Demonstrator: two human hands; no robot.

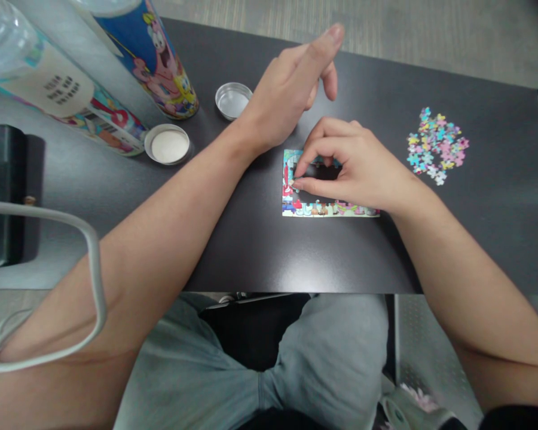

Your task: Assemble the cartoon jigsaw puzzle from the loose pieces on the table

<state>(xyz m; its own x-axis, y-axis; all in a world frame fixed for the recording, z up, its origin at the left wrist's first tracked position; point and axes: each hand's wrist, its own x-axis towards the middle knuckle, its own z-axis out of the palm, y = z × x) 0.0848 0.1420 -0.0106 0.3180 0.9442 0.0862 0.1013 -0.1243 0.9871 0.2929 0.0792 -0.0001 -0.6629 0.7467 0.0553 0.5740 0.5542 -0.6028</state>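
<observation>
A small, partly assembled jigsaw puzzle lies on the dark table, its border filled and its middle bare. My right hand rests over it, thumb and forefinger pinched at the puzzle's left edge on what looks like a small piece. My left hand hovers just behind the puzzle, fingers stretched out and holding nothing. A heap of loose coloured puzzle pieces sits to the right of my right hand.
Two cartoon-printed tubes lie at the back left, with a metal lid and a white lid beside them. A black object and a white cable are at the left.
</observation>
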